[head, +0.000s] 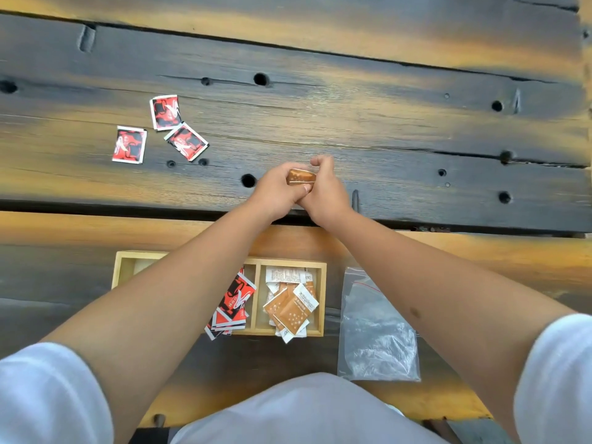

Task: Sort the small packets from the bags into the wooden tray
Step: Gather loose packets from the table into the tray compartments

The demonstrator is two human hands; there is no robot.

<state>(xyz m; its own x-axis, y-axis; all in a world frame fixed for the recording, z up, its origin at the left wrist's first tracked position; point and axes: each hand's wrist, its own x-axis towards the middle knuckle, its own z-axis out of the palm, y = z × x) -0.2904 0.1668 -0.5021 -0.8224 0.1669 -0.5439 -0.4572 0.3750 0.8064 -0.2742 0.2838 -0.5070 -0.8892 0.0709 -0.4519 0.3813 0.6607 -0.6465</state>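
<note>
We see a dark, weathered tabletop point(352, 123) of planks. Near its front edge sits a wooden tray point(323, 299), its right compartment holding orange packets point(293, 310), the middle one red-and-black packets point(235, 302). A clear plastic bag point(376, 331) lies flat just right of the tray. Three loose red-and-black packets point(160, 129) lie well apart, far left. Beyond the tray, our left hand point(277, 190) and right hand point(325, 195) meet, both pinching one orange packet point(300, 177) above the tabletop.

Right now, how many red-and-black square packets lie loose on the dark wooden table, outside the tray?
3, all far left: one farthest back, one nearest the hands, one leftmost. None seem hidden.
</note>
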